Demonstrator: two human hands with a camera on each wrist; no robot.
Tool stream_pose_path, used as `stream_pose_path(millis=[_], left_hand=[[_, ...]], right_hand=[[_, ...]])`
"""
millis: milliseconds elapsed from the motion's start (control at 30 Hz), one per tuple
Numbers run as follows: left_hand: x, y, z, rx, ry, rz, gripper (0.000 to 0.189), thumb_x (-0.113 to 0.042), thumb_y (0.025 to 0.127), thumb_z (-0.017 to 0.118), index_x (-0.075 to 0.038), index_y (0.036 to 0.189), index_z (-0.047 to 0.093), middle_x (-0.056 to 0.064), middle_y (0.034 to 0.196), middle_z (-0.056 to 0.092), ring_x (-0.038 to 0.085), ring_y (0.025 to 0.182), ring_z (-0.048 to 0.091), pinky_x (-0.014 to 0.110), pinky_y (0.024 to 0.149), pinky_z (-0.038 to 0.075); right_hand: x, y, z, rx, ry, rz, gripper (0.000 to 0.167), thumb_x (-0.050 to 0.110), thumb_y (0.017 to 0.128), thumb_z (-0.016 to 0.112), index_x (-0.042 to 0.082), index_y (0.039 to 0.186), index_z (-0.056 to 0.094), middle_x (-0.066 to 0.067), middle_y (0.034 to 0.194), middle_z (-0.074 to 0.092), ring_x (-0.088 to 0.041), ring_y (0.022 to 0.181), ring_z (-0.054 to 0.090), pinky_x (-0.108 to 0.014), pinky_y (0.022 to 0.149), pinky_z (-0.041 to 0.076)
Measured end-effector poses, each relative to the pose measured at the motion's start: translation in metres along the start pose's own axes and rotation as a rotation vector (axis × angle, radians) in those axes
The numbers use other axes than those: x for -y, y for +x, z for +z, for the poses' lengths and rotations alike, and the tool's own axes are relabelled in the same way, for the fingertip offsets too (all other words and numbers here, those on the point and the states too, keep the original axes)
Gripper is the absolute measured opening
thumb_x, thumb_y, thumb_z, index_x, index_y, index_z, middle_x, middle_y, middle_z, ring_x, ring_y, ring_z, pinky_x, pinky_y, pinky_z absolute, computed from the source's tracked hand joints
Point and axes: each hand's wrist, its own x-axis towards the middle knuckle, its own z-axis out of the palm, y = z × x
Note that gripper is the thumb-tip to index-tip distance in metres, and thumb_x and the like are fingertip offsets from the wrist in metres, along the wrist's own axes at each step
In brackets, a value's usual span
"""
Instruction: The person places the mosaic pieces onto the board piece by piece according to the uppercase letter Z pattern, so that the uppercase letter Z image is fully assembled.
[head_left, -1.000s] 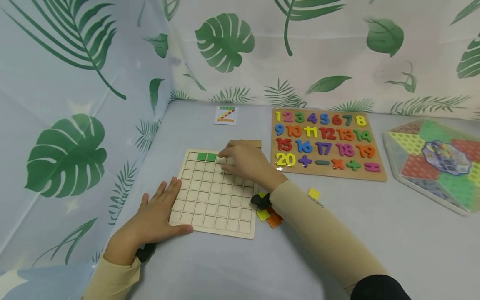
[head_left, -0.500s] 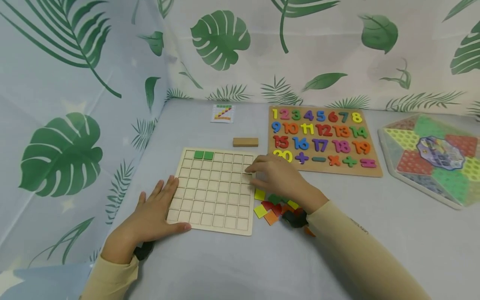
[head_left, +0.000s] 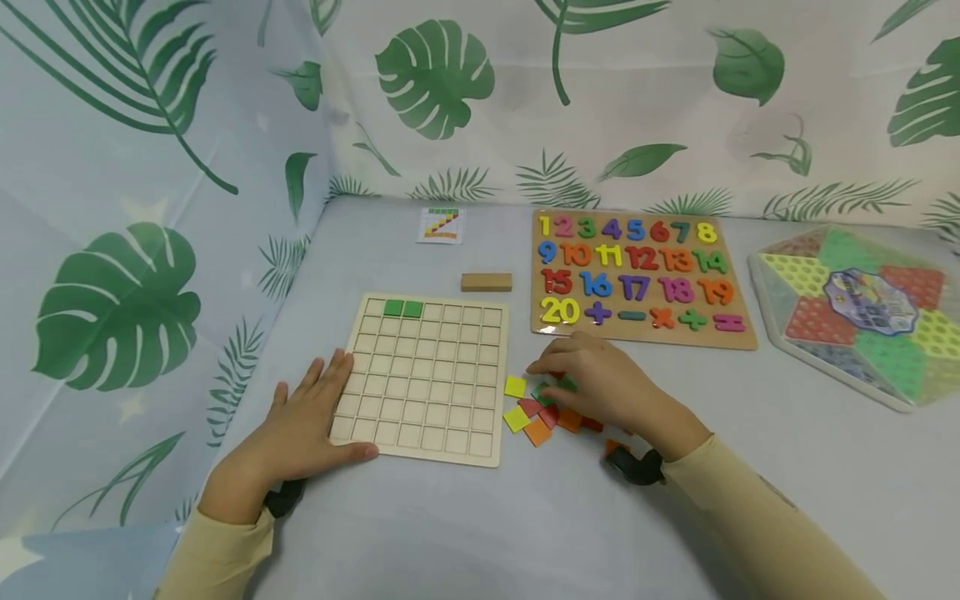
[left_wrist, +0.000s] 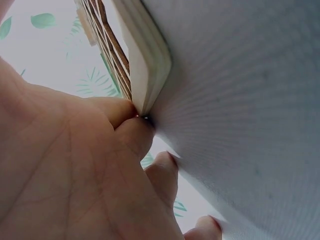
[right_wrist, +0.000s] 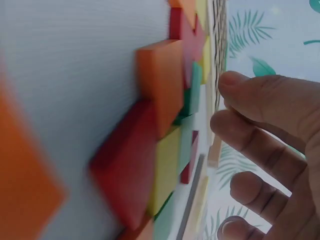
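A pale wooden grid board [head_left: 431, 390] lies on the table with two green square tiles [head_left: 402, 308] side by side in its top row. My left hand [head_left: 296, 437] rests at the board's left edge, fingers straight, thumb at the near corner; in the left wrist view the fingers touch the board's corner [left_wrist: 150, 75]. Over a loose pile of coloured tiles [head_left: 537, 431] right of the board hovers my right hand [head_left: 603, 387]. Its thumb and fingers are apart with nothing between them in the right wrist view, where a red tile [right_wrist: 130, 165] and an orange tile [right_wrist: 165, 80] lie nearby.
A small wooden block [head_left: 486, 282] lies behind the board. Farther back is a pattern card [head_left: 441, 226]. A number puzzle board [head_left: 645, 329] and a hexagonal game box [head_left: 870, 304] stand at the back right. Leaf-print cloth walls close off the back and left.
My right hand has left the board's top row, moving right and nearer to come over the tile pile. The left hand stays by the board. The view shifts slightly.
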Motion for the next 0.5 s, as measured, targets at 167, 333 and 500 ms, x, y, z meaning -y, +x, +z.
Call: stream_pose_path(millis=[167, 333, 500], left_hand=[[0.0001, -0.0005, 0.0003, 0.004, 0.001, -0.008, 0.131, -0.076, 0.079, 0.072, -0.008, 0.168, 0.005, 0.018, 0.176, 0.007, 0.051, 0.160, 0.007, 0.085, 0.115, 0.007], [0.0001, -0.0007, 0.0002, 0.003, 0.003, -0.010, 0.132, -0.077, 0.078, 0.072, -0.008, 0.168, 0.005, 0.018, 0.176, 0.007, 0.051, 0.160, 0.007, 0.085, 0.115, 0.007], [-0.0012, -0.0003, 0.0001, 0.006, -0.002, -0.007, 0.132, -0.076, 0.079, 0.072, -0.007, 0.168, 0.004, 0.018, 0.176, 0.006, 0.050, 0.161, 0.006, 0.085, 0.115, 0.007]], right_hand=[[-0.0037, -0.0073, 0.0034, 0.031, 0.008, -0.013, 0.025, 0.022, 0.089, 0.083, 0.019, 0.114, 0.081, 0.005, 0.112, 0.077, -0.020, 0.108, 0.066, -0.049, 0.105, 0.054], [-0.0045, -0.0083, 0.0060, 0.034, -0.004, -0.054, 0.027, 0.018, 0.087, 0.084, 0.019, 0.114, 0.080, 0.005, 0.113, 0.077, -0.017, 0.101, 0.063, -0.040, 0.092, 0.057], [-0.0037, -0.0084, 0.0068, 0.032, -0.004, -0.077, 0.028, 0.009, 0.085, 0.084, 0.019, 0.111, 0.081, 0.006, 0.113, 0.077, -0.017, 0.099, 0.062, -0.036, 0.086, 0.057]])
